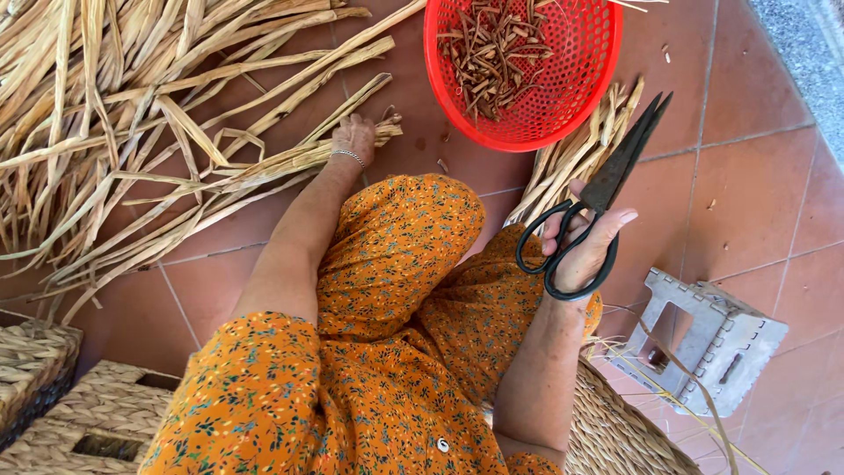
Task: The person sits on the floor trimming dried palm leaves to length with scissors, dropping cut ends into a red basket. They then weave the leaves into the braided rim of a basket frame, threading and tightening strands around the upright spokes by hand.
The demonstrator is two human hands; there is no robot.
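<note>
Down at centre right of the frame, the right hand grips black scissors through the handle loops, fingers partly curled, blades shut and angled toward the upper right, away from the body. Meanwhile the left hand stretches to upper centre, fingers closing on a dried reed strip from the pile spread across the upper left. A red basket of cut scraps sits at top, within easy reach.
</note>
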